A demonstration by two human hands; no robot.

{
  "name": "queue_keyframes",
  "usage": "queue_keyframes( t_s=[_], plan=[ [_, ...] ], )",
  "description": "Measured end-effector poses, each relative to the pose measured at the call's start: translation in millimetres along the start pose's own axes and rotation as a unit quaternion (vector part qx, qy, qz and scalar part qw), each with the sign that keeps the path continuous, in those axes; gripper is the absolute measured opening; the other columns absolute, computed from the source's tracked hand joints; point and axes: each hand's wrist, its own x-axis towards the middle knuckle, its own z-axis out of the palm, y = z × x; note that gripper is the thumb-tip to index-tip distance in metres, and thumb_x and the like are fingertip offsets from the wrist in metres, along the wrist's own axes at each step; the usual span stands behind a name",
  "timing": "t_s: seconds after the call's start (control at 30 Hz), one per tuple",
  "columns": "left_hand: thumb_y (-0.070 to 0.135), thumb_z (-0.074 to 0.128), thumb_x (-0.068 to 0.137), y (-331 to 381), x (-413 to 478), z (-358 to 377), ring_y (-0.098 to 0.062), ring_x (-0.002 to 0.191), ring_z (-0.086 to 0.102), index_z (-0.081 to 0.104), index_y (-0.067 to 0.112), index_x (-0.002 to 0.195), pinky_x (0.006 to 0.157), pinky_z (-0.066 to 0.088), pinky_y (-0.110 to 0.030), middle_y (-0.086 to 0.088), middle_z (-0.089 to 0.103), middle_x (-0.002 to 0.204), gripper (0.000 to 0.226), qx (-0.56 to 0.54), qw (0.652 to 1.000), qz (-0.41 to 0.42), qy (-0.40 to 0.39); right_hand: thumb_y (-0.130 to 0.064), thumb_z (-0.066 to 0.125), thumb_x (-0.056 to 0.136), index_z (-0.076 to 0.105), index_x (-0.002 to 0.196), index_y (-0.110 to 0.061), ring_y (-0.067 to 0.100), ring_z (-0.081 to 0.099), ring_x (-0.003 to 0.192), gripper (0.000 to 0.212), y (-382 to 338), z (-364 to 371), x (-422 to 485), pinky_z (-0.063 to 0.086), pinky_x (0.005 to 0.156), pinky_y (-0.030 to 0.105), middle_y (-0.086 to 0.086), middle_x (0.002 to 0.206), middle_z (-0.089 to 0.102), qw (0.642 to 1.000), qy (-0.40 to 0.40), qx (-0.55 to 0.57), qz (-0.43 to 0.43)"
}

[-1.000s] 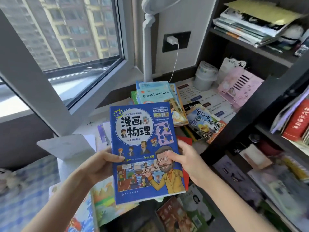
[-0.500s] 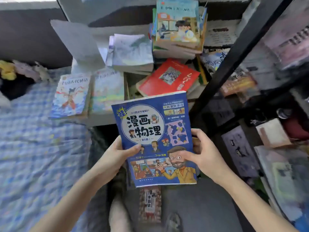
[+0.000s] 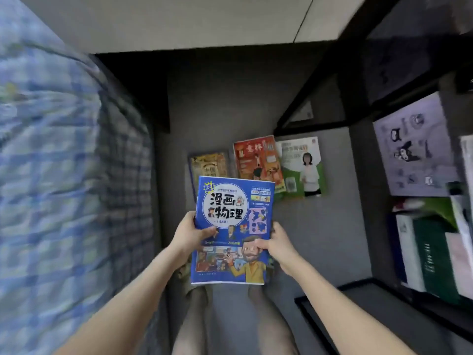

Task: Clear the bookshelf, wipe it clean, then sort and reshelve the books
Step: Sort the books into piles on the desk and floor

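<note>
I hold a blue comic-style physics book [image 3: 234, 221] cover up, low over the grey floor. My left hand [image 3: 190, 235] grips its left edge, thumb on the cover. My right hand [image 3: 275, 243] grips the right edge, thumb pressed near the cartoon face. Three books lie flat on the floor beyond it: a dark gold-patterned one [image 3: 208, 165], an orange-red one [image 3: 257, 160] and a green-and-white one [image 3: 302, 166]. The dark bookshelf [image 3: 358, 103] rises on the right.
A bed with a blue checked cover [image 3: 51, 175] fills the left side. On the right, shelf compartments hold a pale illustrated sheet [image 3: 414, 149] and upright white and green books [image 3: 432, 254]. My legs [image 3: 230, 321] show below the book. A dark frame edge [image 3: 358, 326] runs along the lower right.
The view has swung down from the window and desk to the floor. Both hands keep the same grip on the blue book, which has come down towards the three books on the floor.
</note>
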Motion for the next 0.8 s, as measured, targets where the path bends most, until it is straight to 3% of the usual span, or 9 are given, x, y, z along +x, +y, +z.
queue_keyframes(
  t_s=[0.1, 0.2, 0.33, 0.47, 0.53, 0.63, 0.73, 0.8],
  plan=[
    [0.009, 0.075, 0.080, -55.4, 75.4, 14.2, -0.022, 0.096, 0.063, 0.048, 0.010, 0.109, 0.073, 0.052, -0.034, -0.005, 0.063, 0.110, 0.040, 0.041, 0.999, -0.020, -0.001, 0.011, 0.062, 0.084, 0.046, 0.103, -0.018, 0.018, 0.060, 0.097, 0.038, 51.2, 33.4, 73.9, 0.054, 0.077, 0.032, 0.000, 0.103, 0.061, 0.999, 0.009, 0.007, 0.032],
    [0.010, 0.074, 0.082, -104.2, 129.2, 29.5, -0.022, 0.098, 0.060, 0.048, 0.008, 0.112, 0.070, 0.048, -0.030, -0.005, 0.060, 0.111, 0.040, 0.086, 0.995, -0.040, 0.007, 0.011, 0.060, 0.086, 0.046, 0.105, -0.016, 0.015, 0.057, 0.094, 0.037, 93.4, 54.6, 129.4, 0.051, 0.066, 0.022, -0.004, 0.096, 0.058, 0.999, 0.019, -0.015, 0.047],
    [0.006, 0.073, 0.082, -174.4, 191.3, 53.5, -0.021, 0.081, 0.061, 0.053, 0.007, 0.104, 0.063, 0.051, -0.027, -0.009, 0.065, 0.105, 0.030, 0.126, 0.988, -0.081, -0.025, 0.010, 0.058, 0.085, 0.047, 0.105, -0.016, 0.020, 0.059, 0.099, 0.035, 165.5, 76.6, 195.0, 0.054, 0.087, 0.041, 0.002, 0.103, 0.060, 0.995, 0.039, -0.046, 0.086],
    [-0.003, 0.070, 0.081, -230.8, 247.6, 82.7, -0.022, 0.088, 0.060, 0.059, 0.006, 0.101, 0.072, 0.050, -0.028, -0.014, 0.067, 0.108, 0.025, 0.117, 0.987, -0.100, -0.034, 0.006, 0.053, 0.087, 0.050, 0.104, -0.013, 0.022, 0.061, 0.098, 0.026, 218.4, 88.2, 246.2, 0.052, 0.085, 0.041, 0.010, 0.109, 0.063, 0.992, 0.055, -0.047, 0.100],
    [-0.006, 0.069, 0.081, -241.0, 269.6, 93.2, -0.022, 0.090, 0.060, 0.060, 0.001, 0.104, 0.065, 0.053, -0.025, -0.010, 0.065, 0.101, 0.025, 0.105, 0.989, -0.095, -0.042, 0.006, 0.052, 0.085, 0.054, 0.102, -0.013, 0.021, 0.062, 0.097, 0.025, 227.9, 89.3, 270.2, 0.052, 0.085, 0.039, 0.007, 0.105, 0.065, 0.993, 0.052, -0.055, 0.089],
    [-0.001, 0.068, 0.082, -251.2, 304.0, 101.3, -0.026, 0.092, 0.063, 0.061, 0.000, 0.112, 0.078, 0.053, -0.034, -0.010, 0.066, 0.096, 0.031, 0.123, 0.989, -0.072, -0.029, 0.004, 0.055, 0.082, 0.058, 0.103, -0.014, 0.020, 0.063, 0.097, 0.028, 233.2, 90.0, 305.8, 0.054, 0.089, 0.042, 0.004, 0.105, 0.068, 0.992, 0.058, -0.087, 0.072],
    [0.013, 0.061, 0.087, -246.9, 321.7, 101.8, -0.032, 0.103, 0.062, 0.057, 0.006, 0.117, 0.082, 0.048, -0.035, -0.013, 0.065, 0.111, 0.031, 0.233, 0.971, -0.054, -0.006, -0.005, 0.061, 0.084, 0.057, 0.111, -0.013, 0.022, 0.062, 0.096, 0.028, 221.5, 90.5, 322.4, 0.052, 0.086, 0.035, 0.007, 0.113, 0.067, 0.983, 0.081, -0.150, 0.070],
    [0.024, 0.053, 0.094, -240.1, 319.9, 98.9, -0.032, 0.110, 0.059, 0.054, 0.006, 0.122, 0.088, 0.046, -0.034, -0.015, 0.060, 0.123, 0.033, 0.305, 0.950, -0.060, -0.016, -0.017, 0.060, 0.089, 0.056, 0.117, -0.012, 0.028, 0.061, 0.103, 0.029, 198.7, 88.0, 313.1, 0.047, 0.083, 0.031, 0.009, 0.118, 0.064, 0.952, 0.100, -0.276, 0.084]
  ],
)
